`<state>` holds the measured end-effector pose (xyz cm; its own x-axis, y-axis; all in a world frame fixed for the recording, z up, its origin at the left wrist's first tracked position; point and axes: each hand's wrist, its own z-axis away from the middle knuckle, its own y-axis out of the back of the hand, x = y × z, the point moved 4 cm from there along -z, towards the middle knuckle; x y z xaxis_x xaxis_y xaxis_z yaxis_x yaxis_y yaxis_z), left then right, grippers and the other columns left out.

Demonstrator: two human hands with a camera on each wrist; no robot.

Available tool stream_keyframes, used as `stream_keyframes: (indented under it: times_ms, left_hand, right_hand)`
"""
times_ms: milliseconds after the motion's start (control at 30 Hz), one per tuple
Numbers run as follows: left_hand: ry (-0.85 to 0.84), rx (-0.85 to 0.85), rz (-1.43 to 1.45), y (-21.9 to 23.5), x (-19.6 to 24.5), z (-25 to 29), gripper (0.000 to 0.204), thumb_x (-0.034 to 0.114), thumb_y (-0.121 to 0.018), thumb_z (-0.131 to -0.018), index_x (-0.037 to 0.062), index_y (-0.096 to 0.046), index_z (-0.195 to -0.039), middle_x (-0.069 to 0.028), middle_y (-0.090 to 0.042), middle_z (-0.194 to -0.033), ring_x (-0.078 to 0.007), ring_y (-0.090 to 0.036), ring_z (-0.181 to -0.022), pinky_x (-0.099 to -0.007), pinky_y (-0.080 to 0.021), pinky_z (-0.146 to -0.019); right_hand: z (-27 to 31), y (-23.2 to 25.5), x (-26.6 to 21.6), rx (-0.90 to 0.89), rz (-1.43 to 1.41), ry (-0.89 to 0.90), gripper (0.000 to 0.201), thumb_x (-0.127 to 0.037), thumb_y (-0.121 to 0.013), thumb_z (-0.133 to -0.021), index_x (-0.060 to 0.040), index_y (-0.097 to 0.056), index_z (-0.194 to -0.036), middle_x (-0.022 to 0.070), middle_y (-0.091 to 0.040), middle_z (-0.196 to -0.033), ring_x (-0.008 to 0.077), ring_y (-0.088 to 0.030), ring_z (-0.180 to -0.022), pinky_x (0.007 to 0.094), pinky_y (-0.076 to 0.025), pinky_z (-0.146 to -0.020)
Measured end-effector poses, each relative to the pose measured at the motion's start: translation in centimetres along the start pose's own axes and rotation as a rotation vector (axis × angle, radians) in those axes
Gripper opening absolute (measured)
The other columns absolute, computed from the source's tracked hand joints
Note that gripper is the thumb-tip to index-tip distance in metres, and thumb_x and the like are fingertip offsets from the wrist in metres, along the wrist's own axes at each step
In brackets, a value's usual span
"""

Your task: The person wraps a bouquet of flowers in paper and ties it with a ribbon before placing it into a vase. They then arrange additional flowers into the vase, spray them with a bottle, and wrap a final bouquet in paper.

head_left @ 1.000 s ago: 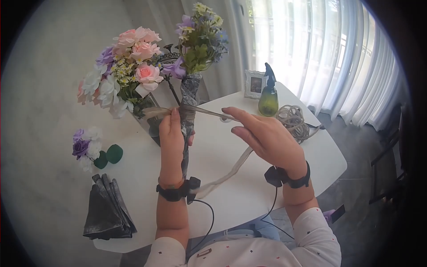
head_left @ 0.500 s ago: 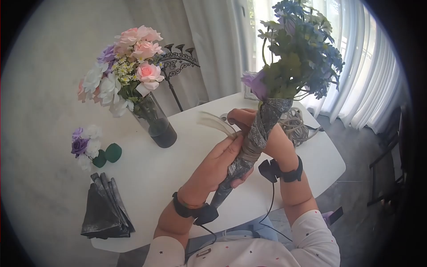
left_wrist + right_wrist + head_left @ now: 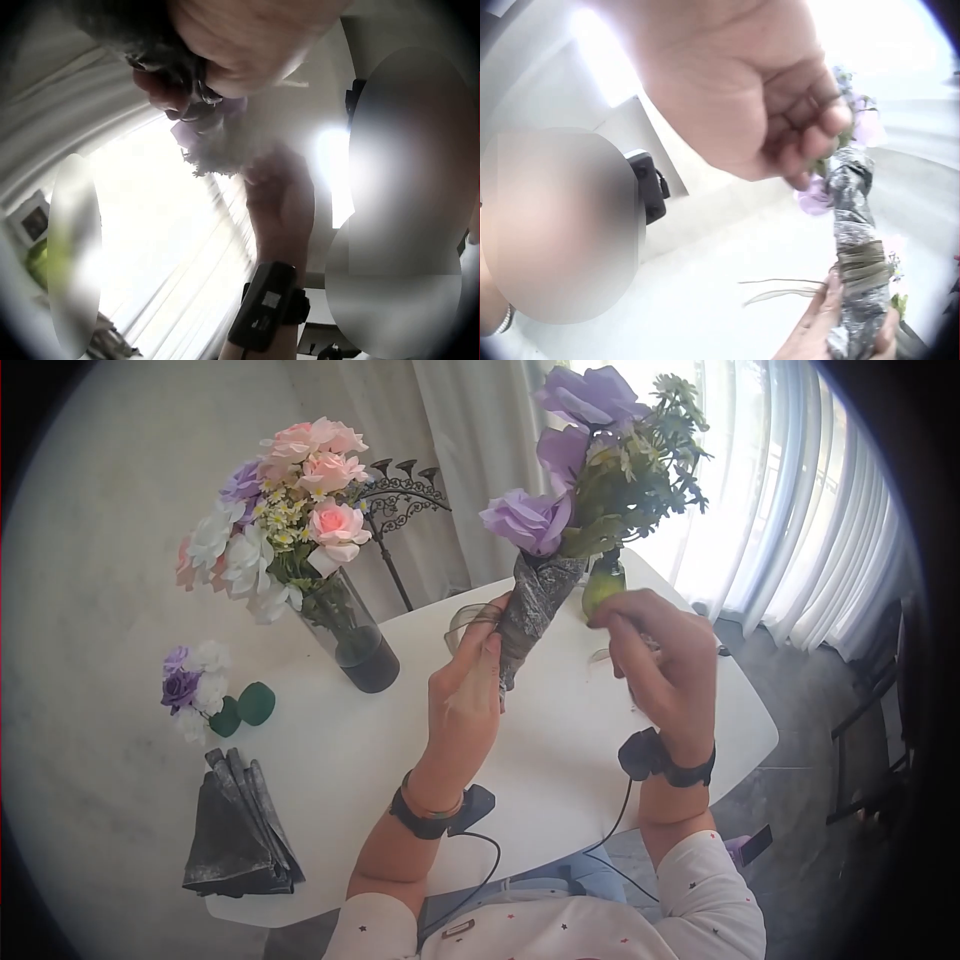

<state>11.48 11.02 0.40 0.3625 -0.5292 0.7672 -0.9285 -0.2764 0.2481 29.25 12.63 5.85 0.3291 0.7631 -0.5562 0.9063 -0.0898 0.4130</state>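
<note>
My left hand (image 3: 465, 700) grips the dark, crinkled wrap (image 3: 540, 605) round the stems of a bouquet, tilted to the right. Purple flowers (image 3: 590, 398) and green leaves with small pale blooms (image 3: 640, 485) rise from its top. In the right wrist view a ribbon band (image 3: 864, 268) goes round the wrap in several turns, and loose ribbon tails (image 3: 784, 289) stick out by my left fingers. My right hand (image 3: 665, 660) is raised right of the wrap, apart from it, with bent fingers. A small pale strip (image 3: 600, 655) shows beside its fingertips; whether they pinch it I cannot tell.
A glass vase (image 3: 372, 668) with pink, white and purple flowers (image 3: 315, 470) stands at the back left. Folded dark wrapping (image 3: 235, 835) and a small flower bunch (image 3: 185, 690) lie at the left. Behind the bouquet is a green spray bottle (image 3: 605, 585) on the white table (image 3: 590, 780).
The bouquet has gone from upright at the left to tilted farther right and turned, in my left hand. My right hand pulled ribbon, passed behind the wrap, then came out to the right.
</note>
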Motion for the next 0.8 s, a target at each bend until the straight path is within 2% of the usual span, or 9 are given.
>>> stream_keyframes:
  times_ms: [67, 100, 133, 167, 300, 500, 600, 767, 800]
  left_hand:
    - [0.003, 0.069, -0.149, 0.0, -0.1, 0.2, 0.029, 0.007, -0.050, -0.093, 0.0047, -0.057, -0.120, -0.0121, -0.067, -0.091, -0.0187, -0.061, -0.060, -0.0280, -0.046, -0.050]
    - [0.002, 0.069, -0.149, -0.2, -0.2, 0.3, 0.029, 0.007, -0.050, -0.093, 0.0047, -0.057, -0.120, -0.0121, -0.067, -0.091, -0.0187, -0.061, -0.060, -0.0280, -0.046, -0.050]
    - [-0.174, 0.055, -0.270, -0.6, 0.2, 0.7, 0.027, 0.006, -0.053, -0.089, 0.0039, -0.059, -0.115, -0.0135, -0.066, -0.086, -0.0246, -0.060, -0.061, -0.0317, -0.046, -0.051]
    - [-0.352, 0.039, -0.390, -0.9, 0.6, 1.2, 0.026, 0.005, -0.056, -0.085, 0.0030, -0.060, -0.110, -0.0150, -0.065, -0.082, -0.0304, -0.060, -0.062, -0.0353, -0.046, -0.053]
    - [-0.284, -0.143, -0.422, -1.0, -0.1, 1.7, 0.017, 0.006, -0.057, -0.082, 0.0019, -0.061, -0.098, -0.0141, -0.062, -0.076, -0.0345, -0.060, -0.065, -0.0398, -0.047, -0.057]
    - [-0.390, -0.200, -0.343, -1.7, -0.1, 1.3, 0.014, 0.004, -0.054, -0.084, 0.0005, -0.059, -0.097, -0.0154, -0.062, -0.076, -0.0333, -0.062, -0.067, -0.0396, -0.047, -0.057]
    - [-0.301, -0.139, -0.267, -1.7, -0.8, 0.9, 0.021, 0.003, -0.052, -0.086, 0.0017, -0.057, -0.106, -0.0161, -0.063, -0.074, -0.0329, -0.062, -0.064, -0.0377, -0.046, -0.054]
    - [0.176, -0.100, 0.003, -0.5, -1.5, -0.1, 0.020, 0.015, -0.044, -0.098, 0.0057, -0.056, -0.110, -0.0081, -0.059, -0.065, -0.0135, -0.053, -0.048, -0.0277, -0.040, -0.045]
    - [0.175, -0.099, 0.004, -0.3, -1.7, -0.3, 0.020, 0.015, -0.044, -0.098, 0.0057, -0.056, -0.110, -0.0081, -0.059, -0.065, -0.0135, -0.053, -0.048, -0.0277, -0.040, -0.045]
  right_hand:
    - [0.6, 0.6, -1.6, 0.062, -0.212, 0.253, 0.016, 0.005, -0.058, -0.077, 0.0014, -0.063, -0.091, 0.0081, -0.058, -0.066, 0.0225, -0.057, -0.058, 0.0317, -0.045, -0.056]
    - [0.1, 0.1, -2.3, 0.030, -0.101, 0.471, 0.025, 0.005, -0.061, -0.075, 0.0024, -0.062, -0.100, 0.0096, -0.062, -0.081, 0.0269, -0.061, -0.074, 0.0338, -0.048, -0.066]
    - [0.0, -0.8, -2.9, -0.029, 0.017, 0.494, 0.032, 0.001, -0.063, -0.077, 0.0022, -0.059, -0.108, 0.0115, -0.063, -0.096, 0.0278, -0.060, -0.091, 0.0366, -0.048, -0.077]
    - [0.0, -2.1, -2.7, -0.046, 0.086, 0.478, 0.031, -0.002, -0.064, -0.078, 0.0013, -0.058, -0.108, 0.0113, -0.062, -0.097, 0.0281, -0.059, -0.093, 0.0374, -0.047, -0.079]
    - [0.1, -3.9, -0.7, -0.242, 0.181, 0.508, 0.022, -0.008, -0.064, -0.080, -0.0015, -0.058, -0.100, 0.0104, -0.060, -0.091, 0.0290, -0.057, -0.092, 0.0388, -0.045, -0.079]
    - [-0.3, -3.2, -0.4, -0.170, -0.072, 0.406, 0.013, -0.005, -0.062, -0.082, -0.0015, -0.055, -0.092, 0.0110, -0.057, -0.082, 0.0263, -0.057, -0.077, 0.0357, -0.045, -0.068]
    - [-0.1, -3.2, -0.5, -0.126, -0.308, 0.190, 0.007, -0.006, -0.057, -0.089, -0.0007, -0.054, -0.092, 0.0102, -0.055, -0.073, 0.0232, -0.056, -0.064, 0.0312, -0.044, -0.059]
    - [0.3, -3.2, -0.5, -0.181, -0.460, 0.043, 0.010, -0.011, -0.051, -0.095, -0.0013, -0.054, -0.093, 0.0069, -0.053, -0.066, 0.0204, -0.052, -0.056, 0.0292, -0.042, -0.054]
    - [0.3, -3.2, -0.7, -0.211, -0.453, -0.001, 0.011, -0.012, -0.051, -0.095, -0.0017, -0.054, -0.093, 0.0058, -0.053, -0.064, 0.0201, -0.052, -0.055, 0.0291, -0.042, -0.054]
